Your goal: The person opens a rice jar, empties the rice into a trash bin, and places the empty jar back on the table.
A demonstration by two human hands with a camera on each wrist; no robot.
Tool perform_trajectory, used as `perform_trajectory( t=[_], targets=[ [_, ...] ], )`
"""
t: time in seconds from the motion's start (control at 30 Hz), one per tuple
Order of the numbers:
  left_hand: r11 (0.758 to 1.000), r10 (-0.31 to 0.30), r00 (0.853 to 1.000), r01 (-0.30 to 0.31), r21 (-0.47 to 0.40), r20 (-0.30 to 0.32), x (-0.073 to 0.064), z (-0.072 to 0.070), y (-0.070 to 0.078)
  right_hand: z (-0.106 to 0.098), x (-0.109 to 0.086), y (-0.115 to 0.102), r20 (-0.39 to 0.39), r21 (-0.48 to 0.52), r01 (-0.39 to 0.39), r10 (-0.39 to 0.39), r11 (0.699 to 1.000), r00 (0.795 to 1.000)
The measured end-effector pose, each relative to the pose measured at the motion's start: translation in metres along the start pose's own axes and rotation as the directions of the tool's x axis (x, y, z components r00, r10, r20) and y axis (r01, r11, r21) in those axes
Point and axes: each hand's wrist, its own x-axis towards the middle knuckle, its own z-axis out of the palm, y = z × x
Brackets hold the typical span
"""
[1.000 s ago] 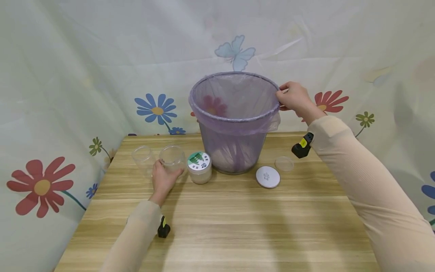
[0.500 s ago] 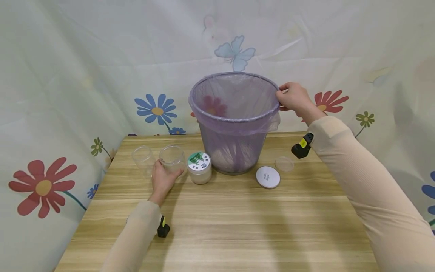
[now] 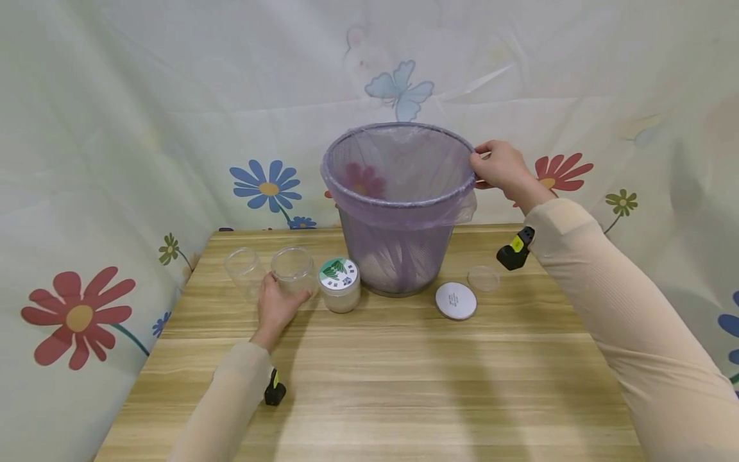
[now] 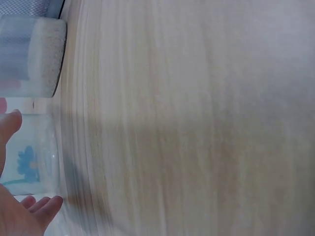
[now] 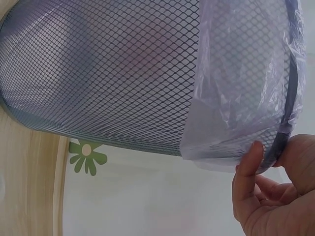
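A mesh wastebasket (image 3: pixel 398 256) lined with a purple bin bag (image 3: pixel 398 215) stands at the back of the table. My right hand (image 3: pixel 501 168) pinches its rim on the right side, thumb and fingers on either side of the edge and the folded-over bag. At the left, my left hand (image 3: pixel 278 307) is curled round a clear jar (image 3: pixel 293 260) without a lid; the thumb shows on one side in the left wrist view and the fingertips (image 4: pixel 49 209) on the other. Right of it sits a second jar (image 3: pixel 339 298) with pale contents and a green-and-white label on top.
Another clear jar (image 3: pixel 241 263) stands left of my left hand. A white round lid (image 3: pixel 456 301) and a thin clear disc (image 3: pixel 484 278) lie right of the basket. Behind the wooden table (image 3: pixel 369 398) hangs a flowered curtain (image 3: pixel 190 128).
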Motion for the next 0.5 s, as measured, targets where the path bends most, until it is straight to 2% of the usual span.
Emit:
perform_trajectory(
  t=[0.3,0.5],
  targets=[
    [0.998,0.055,0.998,-0.055,0.033,0.014,-0.011,-0.009,-0.005,-0.001,0.000,0.002,0.019,-0.007,0.009,-0.009,1.000,1.000],
    [0.994,0.088,0.995,-0.091,0.067,0.050,-0.019,-0.015,-0.006,-0.003,-0.002,0.003,0.035,-0.042,0.013,-0.011,0.999,0.999]
  ],
)
